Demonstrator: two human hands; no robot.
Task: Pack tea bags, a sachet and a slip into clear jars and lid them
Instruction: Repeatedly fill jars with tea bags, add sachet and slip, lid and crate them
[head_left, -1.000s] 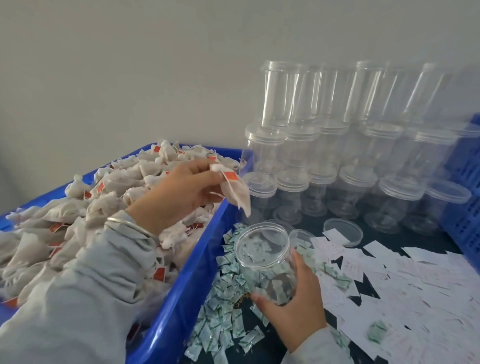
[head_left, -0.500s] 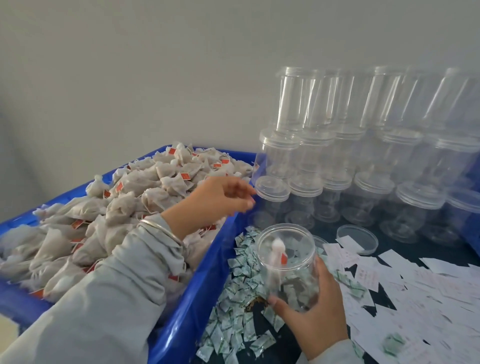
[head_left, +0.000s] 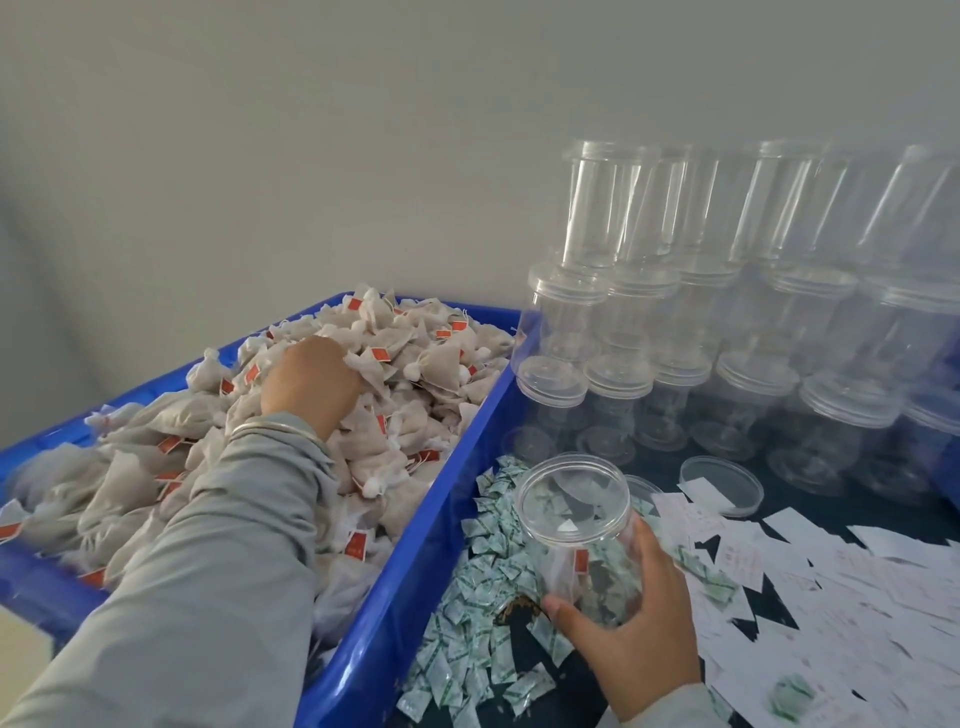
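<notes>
Tea bags (head_left: 405, 384) heaped in blue crate (head_left: 415, 561), left of frame; left hand (head_left: 311, 379) buried among them — fingers hidden, grip unclear; right hand (head_left: 631, 618) clasps open jar (head_left: 576, 514), lower centre — best pinch one bag by its tag, jar steady.

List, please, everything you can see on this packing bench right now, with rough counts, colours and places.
crate: one, blue, left side
tea bags: large heap, off-white with red tags, filling the crate
open jar: one, clear, centre, one tea bag inside
stacked jars: many, clear, lidded, rear right
loose lid: one, clear, behind the slips
sachets: a pile, white and green, beside the crate
slips: many, white, scattered right
left hand: in the tea bag heap; grip hidden
right hand: grips the open jar
</notes>
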